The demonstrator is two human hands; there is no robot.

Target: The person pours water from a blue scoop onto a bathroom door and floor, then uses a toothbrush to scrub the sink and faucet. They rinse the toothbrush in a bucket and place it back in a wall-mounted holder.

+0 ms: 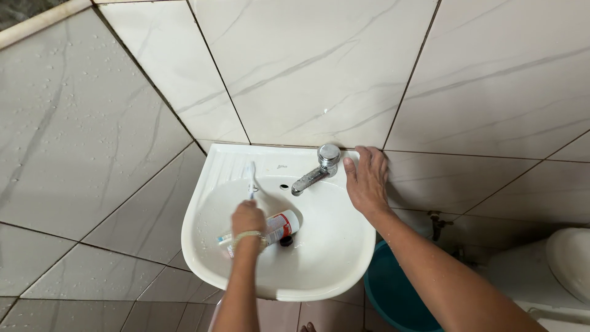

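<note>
Clearly, both hands are over a small white sink (209,246) that is fixed in the corner of a tiled wall (319,67). The left hand (248,219) is closed as a fist around two things together: the handle of a toothbrush (251,178), whose head points up and away toward the far rim, and a toothpaste tube (279,226), white with red, which lies across under the palm with its dark cap toward the right, above the drain. Holding both in one fist probably leaves the other hand free. A pale band is around this wrist, and the flat end of the tube shows out on the left side of it.

The right hand (367,181) rests on the far right corner of the sink, where the rim meets the wall. Its fingers are spread and flat, pinching nothing; the thumb points to the metal tap (319,166) and is just beside it, but I cannot tell if it touches. This placing looks like a support for the body, and it keeps the hand near the tap knob. No water is seen running from the spout.

Below the sink on the right a teal bucket (387,289) stands on the floor, partly hidden by the right forearm. At the far right edge a part of a white toilet (568,264) is visible
</note>
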